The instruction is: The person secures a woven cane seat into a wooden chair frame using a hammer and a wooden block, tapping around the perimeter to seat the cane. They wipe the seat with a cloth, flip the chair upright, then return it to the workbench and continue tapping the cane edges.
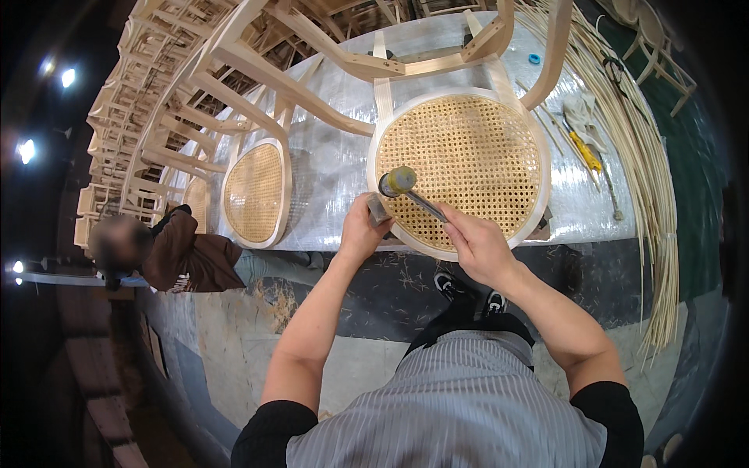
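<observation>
A wooden chair lies tipped on the table before me, its pale round frame [544,175] facing up and filled with woven cane webbing [472,160]. My right hand [482,248] is closed around the handle of a mallet [399,181], whose rounded yellowish head is over the left part of the webbing. At the frame's lower left edge, my left hand [363,236] grips a small greyish block [378,210] between thumb and fingers. The mallet head is close to the block; whether they touch I cannot tell.
Plastic film covers the table [331,175]. Another caned chair [253,191] stands left, near a person in a brown top [187,253]. At right lie a yellow-handled tool [585,152], a white cloth [580,117], a blue ring [534,58] and long cane strips [644,179]. Chair frames are stacked behind.
</observation>
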